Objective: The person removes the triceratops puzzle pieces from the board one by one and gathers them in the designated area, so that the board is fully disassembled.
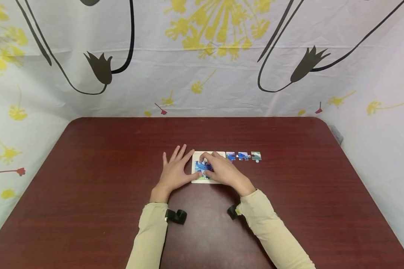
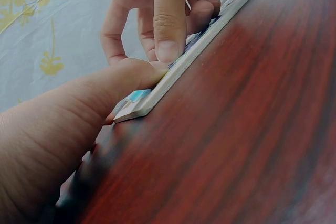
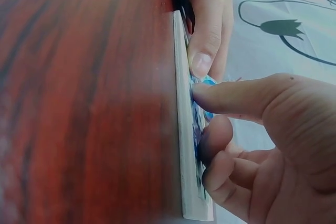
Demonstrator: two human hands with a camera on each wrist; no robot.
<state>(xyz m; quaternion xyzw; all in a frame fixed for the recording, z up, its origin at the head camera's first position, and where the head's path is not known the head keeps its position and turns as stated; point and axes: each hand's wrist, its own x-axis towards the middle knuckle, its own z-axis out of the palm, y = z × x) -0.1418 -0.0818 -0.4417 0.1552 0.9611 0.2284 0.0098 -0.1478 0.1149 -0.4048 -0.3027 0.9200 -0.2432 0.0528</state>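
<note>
A small jigsaw puzzle board point(image 1: 193, 167) with a pale frame and a blue picture lies flat on the table. My left hand point(image 1: 176, 171) is spread at its left side, fingers straight. Its index fingertip is at the upper left corner, and its thumb point(image 2: 131, 74) presses on the board. My right hand point(image 1: 225, 170) is over the board with curled fingers. Its thumb point(image 3: 231, 95) and index finger pinch a blue puzzle piece point(image 3: 209, 115) at the board's surface, mostly hidden by the fingers. The two thumbs are close together.
Three loose puzzle pieces lie in a row right of the board: one by its edge point(image 1: 230, 155), a middle one point(image 1: 243, 155) and a greenish one point(image 1: 256, 155). The dark red wooden table point(image 1: 104, 179) meets a patterned white cloth point(image 1: 202, 101) behind.
</note>
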